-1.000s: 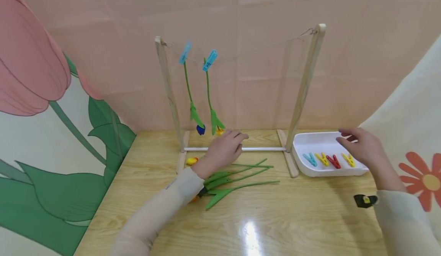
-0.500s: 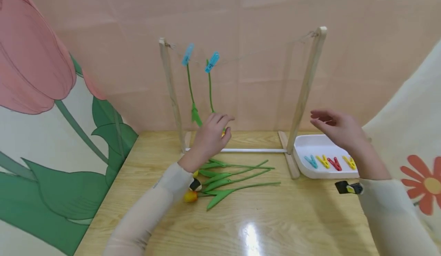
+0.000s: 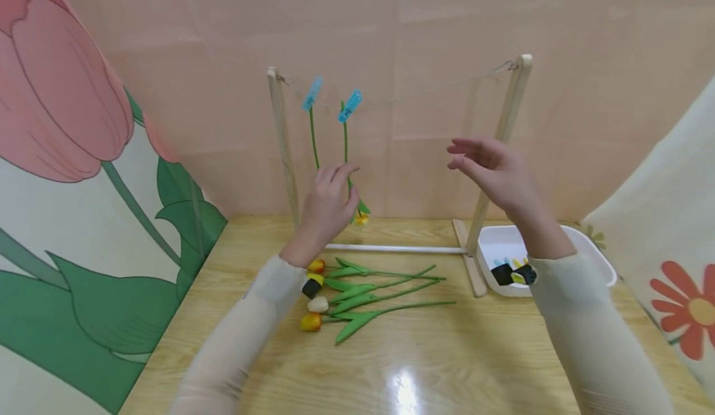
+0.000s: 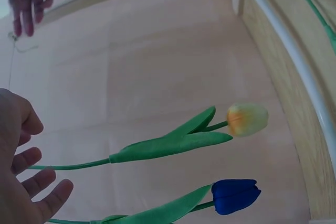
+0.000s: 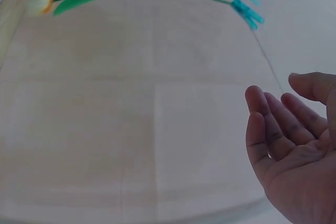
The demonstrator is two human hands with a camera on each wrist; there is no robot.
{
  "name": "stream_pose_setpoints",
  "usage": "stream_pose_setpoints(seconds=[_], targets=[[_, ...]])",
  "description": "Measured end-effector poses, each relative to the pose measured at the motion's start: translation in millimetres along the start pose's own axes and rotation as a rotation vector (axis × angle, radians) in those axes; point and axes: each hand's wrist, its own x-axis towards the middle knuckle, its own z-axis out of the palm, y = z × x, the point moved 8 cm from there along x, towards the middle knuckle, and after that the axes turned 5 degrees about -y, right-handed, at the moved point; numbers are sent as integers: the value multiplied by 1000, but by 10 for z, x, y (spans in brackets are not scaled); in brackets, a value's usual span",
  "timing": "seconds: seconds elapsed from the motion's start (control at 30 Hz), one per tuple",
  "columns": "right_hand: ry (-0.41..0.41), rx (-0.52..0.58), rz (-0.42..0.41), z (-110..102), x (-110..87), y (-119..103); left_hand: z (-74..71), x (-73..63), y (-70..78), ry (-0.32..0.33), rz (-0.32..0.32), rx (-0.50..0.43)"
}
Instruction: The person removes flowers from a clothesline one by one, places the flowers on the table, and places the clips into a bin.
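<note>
Head view: the left hand (image 3: 328, 203) hides the bloom of the blue tulip (image 4: 236, 196), seen in the left wrist view; the right forearm (image 3: 542, 235) covers part of the tray (image 3: 604, 269). Blue tulip and yellow tulip (image 3: 361, 219) hang near-vertical from blue clips (image 3: 350, 106), blooms toward 6 o'clock. The left hand, before their stems, spreads loosely bent fingers; the right hand (image 3: 497, 170), at its 3 o'clock, is loosely cupped, thumb apart.

Glossy wood-grain tabletop (image 3: 469, 365) (it glares), matt wooden posts (image 3: 283, 145), plastic clothespins (image 3: 350, 106)
</note>
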Motion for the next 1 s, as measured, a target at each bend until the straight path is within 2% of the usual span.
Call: stream_pose_setpoints(seconds=[0.27, 0.5, 0.73, 1.0], targets=[[49, 164, -49, 127, 299, -257, -50, 95, -125, 51, -70, -81], [72, 355, -111, 235, 522, -414, -53, 174, -224, 62, -154, -145], [59, 370, -138, 393, 730, -558, -30, 239, -338, 70, -258, -277], [49, 403, -116, 532, 925, -595, 11, 290, -403, 47, -351, -352]])
